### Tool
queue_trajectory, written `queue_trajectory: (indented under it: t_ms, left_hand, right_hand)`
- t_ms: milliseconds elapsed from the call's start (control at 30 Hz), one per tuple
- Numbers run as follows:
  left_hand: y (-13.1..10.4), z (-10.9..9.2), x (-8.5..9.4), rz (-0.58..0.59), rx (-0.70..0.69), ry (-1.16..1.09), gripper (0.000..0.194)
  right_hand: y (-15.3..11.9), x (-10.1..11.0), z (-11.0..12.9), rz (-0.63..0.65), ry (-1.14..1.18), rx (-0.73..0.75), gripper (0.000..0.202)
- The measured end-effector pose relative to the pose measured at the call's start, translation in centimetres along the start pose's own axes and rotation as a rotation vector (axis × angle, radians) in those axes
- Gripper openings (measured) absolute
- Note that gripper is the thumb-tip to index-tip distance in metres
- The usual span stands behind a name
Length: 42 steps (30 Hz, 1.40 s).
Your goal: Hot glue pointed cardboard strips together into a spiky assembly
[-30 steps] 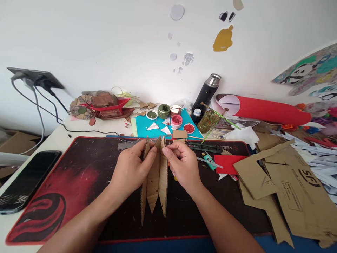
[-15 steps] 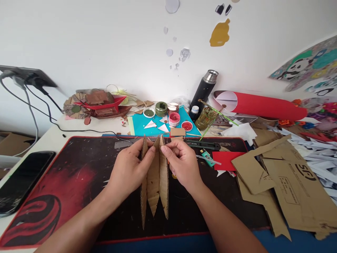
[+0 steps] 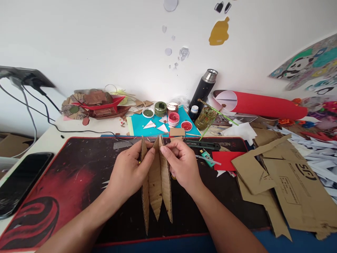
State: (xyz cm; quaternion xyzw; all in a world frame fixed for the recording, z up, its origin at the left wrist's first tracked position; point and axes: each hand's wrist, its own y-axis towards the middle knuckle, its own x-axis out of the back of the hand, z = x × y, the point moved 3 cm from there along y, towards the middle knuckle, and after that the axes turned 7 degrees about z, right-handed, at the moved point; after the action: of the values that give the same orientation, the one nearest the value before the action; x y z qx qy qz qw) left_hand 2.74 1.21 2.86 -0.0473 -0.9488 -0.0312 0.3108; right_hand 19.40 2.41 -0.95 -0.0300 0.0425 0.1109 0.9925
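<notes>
Between my hands is a folded cardboard piece (image 3: 156,186), long panels standing on edge with pointed ends toward me. My left hand (image 3: 131,163) pinches its left and middle panels near the far end, thumb on the inner face. At the far end of the right panel, my right hand (image 3: 183,163) grips the edge between thumb and curled fingers. The far tips of the panels come together close to my thumbs. Behind the right hand lies a utility knife (image 3: 202,144), and a metal ruler (image 3: 122,144) lies beyond the left hand.
Beneath everything is a black and red desk mat (image 3: 79,182). Cardboard scraps (image 3: 286,186) and red paper (image 3: 228,160) lie right; a phone (image 3: 25,184) lies left. At the back are paint pots (image 3: 160,109), a water jar (image 3: 206,118), a thermos (image 3: 204,88) and a model boat (image 3: 98,105).
The near pointed ends of the cardboard have swung slightly right and toward me. Both hands keep their grip in nearly the same place. The view has shifted a little.
</notes>
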Motion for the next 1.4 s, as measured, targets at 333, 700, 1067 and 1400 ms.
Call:
queue_trajectory:
  t_ms: [333, 700, 1067, 1400]
  left_hand:
    - [-0.07, 0.01, -0.01, 0.004, -0.022, -0.03, 0.029]
    - [-0.2, -0.04, -0.06, -0.003, -0.055, -0.018, 0.027]
    - [-0.14, -0.53, 0.04, -0.034, -0.1, -0.038, 0.024]
    - [-0.33, -0.68, 0.02, -0.059, -0.127, -0.042, 0.024]
  right_hand:
    - [0.12, -0.13, 0.05, 0.032, 0.079, -0.037, 0.05]
    - [0.22, -0.3, 0.11, 0.054, 0.192, -0.102, 0.055]
    - [0.38, -0.33, -0.46, 0.068, 0.271, -0.099, 0.05]
    - [0.3, -0.43, -0.45, 0.074, 0.309, -0.11, 0.047]
